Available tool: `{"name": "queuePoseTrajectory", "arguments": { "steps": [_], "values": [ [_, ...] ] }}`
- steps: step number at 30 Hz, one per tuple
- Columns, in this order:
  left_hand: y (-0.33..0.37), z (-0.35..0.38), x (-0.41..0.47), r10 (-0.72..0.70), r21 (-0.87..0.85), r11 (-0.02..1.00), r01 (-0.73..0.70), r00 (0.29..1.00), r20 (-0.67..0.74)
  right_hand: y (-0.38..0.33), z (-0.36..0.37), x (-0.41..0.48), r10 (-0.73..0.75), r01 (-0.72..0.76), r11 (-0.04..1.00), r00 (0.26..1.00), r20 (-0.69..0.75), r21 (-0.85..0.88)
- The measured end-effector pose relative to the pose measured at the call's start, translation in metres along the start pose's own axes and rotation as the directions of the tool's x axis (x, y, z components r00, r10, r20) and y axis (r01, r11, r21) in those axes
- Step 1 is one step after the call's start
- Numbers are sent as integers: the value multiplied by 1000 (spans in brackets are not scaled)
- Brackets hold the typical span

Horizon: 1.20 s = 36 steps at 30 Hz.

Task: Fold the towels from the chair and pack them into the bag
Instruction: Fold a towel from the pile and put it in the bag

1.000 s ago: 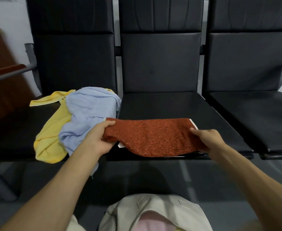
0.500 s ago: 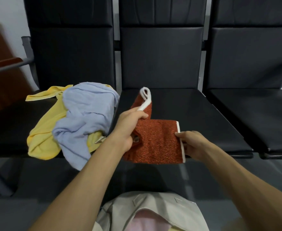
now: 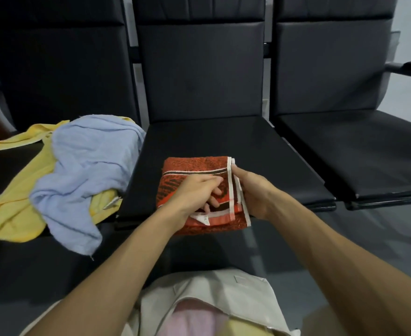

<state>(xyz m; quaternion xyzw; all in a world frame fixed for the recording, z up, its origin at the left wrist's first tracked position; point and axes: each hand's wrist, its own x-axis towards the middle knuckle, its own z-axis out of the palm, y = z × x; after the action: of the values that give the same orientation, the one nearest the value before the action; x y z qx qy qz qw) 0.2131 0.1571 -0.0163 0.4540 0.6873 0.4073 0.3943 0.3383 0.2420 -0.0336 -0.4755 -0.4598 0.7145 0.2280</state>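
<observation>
Nearest, beige bag (image 3: 223,289) open around a pink towel (image 3: 192,318); beyond, folded red towel (image 3: 189,166) at the middle seat's (image 3: 214,139) front edge, right grip (image 3: 250,190) pinching its white-edged right side, left grip (image 3: 194,192) curled on top; farther left, blue towel (image 3: 85,166) crumpled over yellow towel (image 3: 15,209).

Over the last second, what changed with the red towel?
The left grip carried its end of the red towel rightward to the right grip, folding the wide strip in half. Both now hold the white-trimmed edges together at the front of the middle seat. The blue towel, yellow towel and bag stayed put.
</observation>
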Motion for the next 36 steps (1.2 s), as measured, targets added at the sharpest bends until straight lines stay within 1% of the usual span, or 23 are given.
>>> {"name": "queuePoseTrajectory", "arguments": {
  "steps": [3,6,8,10,11,12,14,15,16,17,19,20,22,25,28,30,32,33,34,35,36],
  "values": [
    [-8,-24,-5,60,0,998,-61,991,-122,1,2,-1,-83,78,988,996,-30,-133],
    [-17,-47,-10,65,-16,997,-71,968,-243,0,7,-4,-162,155,974,986,-33,-164],
    [-21,-57,-15,72,-36,996,-86,953,-295,-4,11,-10,-218,221,966,975,38,-138],
    [-27,-67,-20,147,30,989,-146,932,-331,-8,14,-17,-261,281,954,950,174,-103],
    [-30,-74,-24,212,106,977,-187,919,-332,-9,17,-22,-276,308,945,930,241,-106],
    [-32,-78,-25,282,184,955,-234,910,-304,-11,17,-26,-289,338,933,909,301,-125],
    [-37,-87,-31,397,317,890,-328,899,-186,-11,17,-35,-308,404,900,855,418,-164],
    [-39,-89,-34,411,353,869,-348,904,-120,-9,17,-39,-307,430,886,824,476,-173],
    [-42,-90,-36,386,347,873,-344,921,-58,-7,16,-43,-300,446,877,799,522,-178],
    [-42,-89,-41,323,301,903,-307,946,-3,-5,15,-47,-287,452,871,784,551,-190],
    [-44,-87,-51,152,182,968,-171,982,114,-2,11,-54,-247,445,865,781,573,-234],
    [-47,-86,-55,88,160,980,-117,980,178,1,8,-57,-224,439,856,792,568,-274],
    [-53,-80,-65,31,145,987,-75,958,285,8,0,-60,-175,418,815,838,517,-401],
    [-73,-62,-78,-22,101,995,-24,904,427,29,-14,-63,-69,323,740,909,410,-591],
    [-103,-38,-84,-104,127,991,42,837,537,58,-25,-60,37,237,660,937,346,-713],
    [-123,-21,-86,-165,134,985,108,808,566,82,-29,-51,93,196,561,950,297,-804],
    [-142,-2,-89,-214,146,976,159,796,566,108,-29,-41,144,182,411,955,261,-893],
    [-152,8,-89,-216,176,974,142,812,542,122,-30,-36,168,170,350,956,240,-921],
    [-166,20,-88,-211,244,965,98,839,502,136,-31,-30,183,154,292,960,214,-944],
    [-181,32,-89,-207,335,941,50,867,453,150,-32,-26,180,147,231,965,190,-962],
    [-197,45,-91,-205,420,907,21,894,397,163,-32,-21,146,136,177,976,163,-975]
  ]
}}
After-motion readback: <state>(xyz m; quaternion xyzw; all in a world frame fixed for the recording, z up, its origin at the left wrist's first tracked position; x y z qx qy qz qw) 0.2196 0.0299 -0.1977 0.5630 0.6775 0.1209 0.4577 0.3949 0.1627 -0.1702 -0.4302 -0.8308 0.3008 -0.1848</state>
